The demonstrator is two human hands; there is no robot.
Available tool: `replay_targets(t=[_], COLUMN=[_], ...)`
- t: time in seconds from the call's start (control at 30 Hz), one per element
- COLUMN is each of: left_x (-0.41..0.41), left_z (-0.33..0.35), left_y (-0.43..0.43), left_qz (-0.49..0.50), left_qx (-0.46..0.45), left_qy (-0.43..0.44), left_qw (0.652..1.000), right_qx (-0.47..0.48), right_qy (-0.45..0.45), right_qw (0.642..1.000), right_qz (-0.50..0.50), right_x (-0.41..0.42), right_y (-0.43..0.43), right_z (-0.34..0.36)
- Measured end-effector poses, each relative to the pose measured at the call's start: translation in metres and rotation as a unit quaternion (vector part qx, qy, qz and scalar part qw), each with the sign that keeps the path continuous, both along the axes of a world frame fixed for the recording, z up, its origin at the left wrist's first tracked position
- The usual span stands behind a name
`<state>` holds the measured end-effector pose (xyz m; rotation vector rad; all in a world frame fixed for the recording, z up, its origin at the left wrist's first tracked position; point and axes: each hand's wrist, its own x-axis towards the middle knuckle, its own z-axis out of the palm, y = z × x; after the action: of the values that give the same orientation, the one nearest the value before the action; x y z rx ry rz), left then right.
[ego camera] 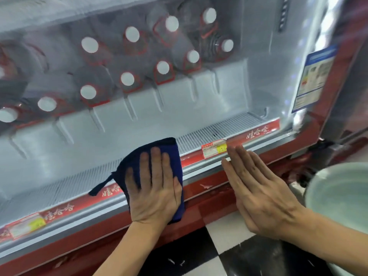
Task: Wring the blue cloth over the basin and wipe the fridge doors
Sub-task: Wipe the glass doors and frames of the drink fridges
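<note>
Left hand point(153, 186) lies flat, fingers straight, pressing the cloth point(169, 144) on the low glass of the door point(139, 120); right hand point(256, 188), also flat and holding nothing, leans beside it. I think even pressure and overlapping strokes along the bottom edge would clean best.

Glass door point(139, 124) is showing bare pane left of and above the blue cloth point(173, 154): free passage for a hand there. Left hand point(153, 188) is pressing flat on the cloth low on the pane. Right hand point(256, 188) is lying flat just beside it, blocking the sweep rightward along the red bottom frame point(207, 194). Basin point(342, 176) is crowding the right forearm. Checkered floor point(225, 232) between the forearms is lying open.
</note>
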<state>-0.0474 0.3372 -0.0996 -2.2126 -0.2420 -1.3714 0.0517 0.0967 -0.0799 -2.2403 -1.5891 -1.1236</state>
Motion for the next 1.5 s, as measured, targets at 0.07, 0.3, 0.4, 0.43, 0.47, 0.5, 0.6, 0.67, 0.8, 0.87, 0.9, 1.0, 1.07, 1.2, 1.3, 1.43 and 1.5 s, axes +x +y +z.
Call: replay_targets(t=[0.07,0.3,0.4,0.43,0.47,0.5,0.6,0.67,0.8,0.87,0.9,1.0,1.07,1.2,1.3,1.43,1.5], left_x=[0.013,0.054,0.073,0.078,0.084,0.089,0.107,0.119,0.139,0.148,0.154,0.169,0.176,0.184,0.186,0.184,0.182], left_z=[0.001,0.005,0.005,0.006,0.006,0.007,0.011,0.012,0.012,0.012,0.012,0.012,0.012,0.013,0.016,0.023,0.029], left_y=[-0.012,-0.047,-0.062,-0.068,-0.073,-0.078,-0.096,-0.107,-0.126,-0.136,-0.142,-0.157,-0.164,-0.172,-0.178,-0.181,-0.183], left_qz=[-0.005,-0.024,-0.028,-0.033,-0.038,-0.045,-0.066,-0.075,-0.098,-0.113,-0.122,-0.129,-0.132,-0.151,-0.168,-0.166,-0.174], left_qx=[0.011,0.018,0.014,0.014,0.015,0.016,0.016,0.02,0.035,0.045,0.047,0.065,0.088,0.131,0.146,0.168,0.182], left_qy=[0.002,0.011,0.009,0.012,0.017,0.025,0.049,0.065,0.101,0.119,0.129,0.157,0.172,0.212,0.263,0.334,0.379], left_qw=[1.0,0.999,0.999,0.999,0.999,0.999,0.996,0.995,0.989,0.985,0.983,0.977,0.972,0.957,0.939,0.912,0.891], right_qx=[-0.005,-0.005,-0.001,0.001,0.004,0.008,0.03,0.044,0.057,0.055,0.054,0.062,0.069,0.083,0.107,0.145,0.147], right_qy=[0.005,0.025,0.038,0.042,0.046,0.051,0.057,0.058,0.062,0.068,0.069,0.071,0.079,0.093,0.093,0.094,0.09], right_qw=[1.0,0.999,0.998,0.997,0.997,0.996,0.995,0.994,0.992,0.991,0.991,0.989,0.987,0.982,0.977,0.968,0.969], right_qz=[-0.009,-0.035,-0.053,-0.061,-0.066,-0.07,-0.076,-0.079,-0.096,-0.102,-0.106,-0.114,-0.122,-0.141,-0.158,-0.181,-0.175], right_x=[0.004,0.02,0.028,0.03,0.032,0.034,0.039,0.043,0.05,0.054,0.057,0.066,0.074,0.087,0.098,0.111,0.116], right_y=[-0.013,-0.043,-0.053,-0.057,-0.061,-0.064,-0.075,-0.083,-0.102,-0.112,-0.117,-0.128,-0.133,-0.137,-0.137,-0.136,-0.133], right_z=[-0.003,-0.007,-0.008,-0.008,-0.008,-0.008,-0.007,-0.007,-0.01,-0.01,-0.01,-0.009,-0.006,0.0,0.009,0.021,0.028])
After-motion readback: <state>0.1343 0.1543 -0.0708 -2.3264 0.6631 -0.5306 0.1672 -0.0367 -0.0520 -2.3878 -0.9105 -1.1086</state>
